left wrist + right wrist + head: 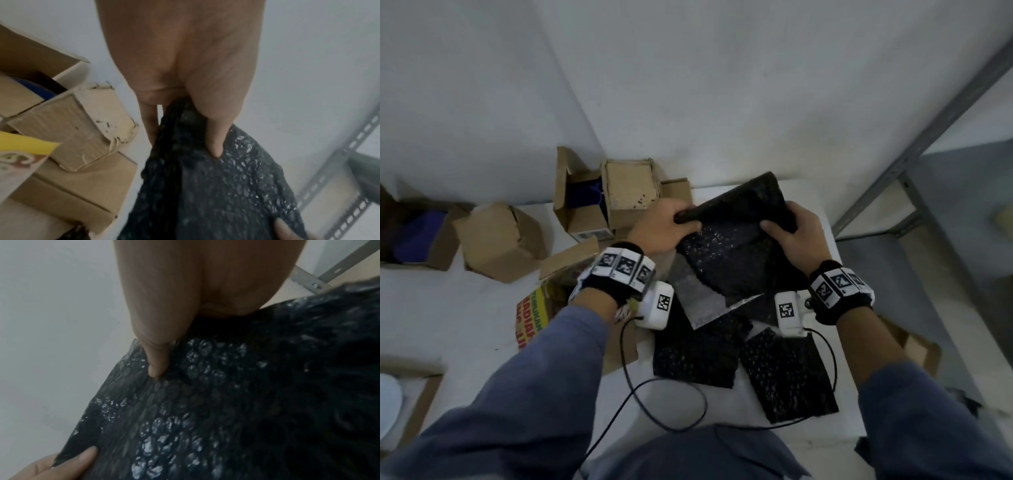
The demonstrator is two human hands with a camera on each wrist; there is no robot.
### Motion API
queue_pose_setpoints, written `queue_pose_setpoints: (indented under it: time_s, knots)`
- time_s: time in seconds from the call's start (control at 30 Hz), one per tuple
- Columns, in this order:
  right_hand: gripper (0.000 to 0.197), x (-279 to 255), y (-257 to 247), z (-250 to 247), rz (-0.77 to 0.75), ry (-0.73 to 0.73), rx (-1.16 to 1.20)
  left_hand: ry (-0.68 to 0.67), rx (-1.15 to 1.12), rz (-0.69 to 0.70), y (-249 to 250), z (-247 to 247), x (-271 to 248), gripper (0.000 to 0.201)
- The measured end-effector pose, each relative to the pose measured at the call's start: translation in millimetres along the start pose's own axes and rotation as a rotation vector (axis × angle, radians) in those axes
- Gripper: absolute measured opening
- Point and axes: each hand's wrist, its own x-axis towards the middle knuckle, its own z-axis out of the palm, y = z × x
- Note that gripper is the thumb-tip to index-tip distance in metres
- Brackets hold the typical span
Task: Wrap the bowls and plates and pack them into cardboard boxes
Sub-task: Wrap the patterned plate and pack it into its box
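Note:
A sheet of black bubble wrap [732, 240] is held up over the white table [822, 425], folded round something that stays hidden. My left hand [671, 222] grips its left edge, thumb on top and fingers curled under. My right hand [791, 229] grips the right edge the same way. In the left wrist view the black bubble wrap [216, 194] hangs from my left hand [185, 126]. The right wrist view shows my right hand [158, 363] with its thumb pressed on the black bubble wrap [226, 402]. No bowl or plate shows bare.
Two more black bubble wrap sheets [695, 356] [787, 373] lie on the table near me. Several cardboard boxes [599, 195] [500, 240] stand at the left, some open with blue contents. A printed carton [534, 315] sits under my left wrist. A grey metal rack [914, 164] stands at the right.

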Motion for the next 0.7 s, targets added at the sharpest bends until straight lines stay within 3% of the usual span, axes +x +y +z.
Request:
queue_pose_setpoints:
  time_s: [0.17, 0.27, 0.3, 0.37, 0.43, 0.57, 0.7]
  knots:
    - [0.018, -1, -18, 9, 0.095, -0.046, 0.179, 0.293, -0.240, -0.025, -6, -26, -9, 0.015]
    - [0.006, -1, -29, 22, 0.109, -0.049, 0.246, 0.498, -0.557, -0.075, -9, -33, -18, 0.024]
    - [0.004, -1, -34, 27, 0.106, -0.036, 0.269, 0.504, -0.706, -0.108, -12, -34, -22, 0.030]
    - [0.004, 1, -43, 35, 0.103, -0.011, 0.337, 0.363, -0.910, -0.191, -20, -33, -32, 0.037]
    - [0.010, 2, -50, 43, 0.091, 0.003, 0.347, 0.267, -0.876, -0.254, -33, -28, -41, 0.034]
    - [0.018, 1, -58, 57, 0.055, -0.018, 0.300, 0.374, -0.826, -0.223, -47, -25, -54, 0.027]
    - [0.022, -9, -66, 67, 0.009, -0.148, 0.308, 0.485, -0.846, -0.174, -50, -32, -66, 0.031]
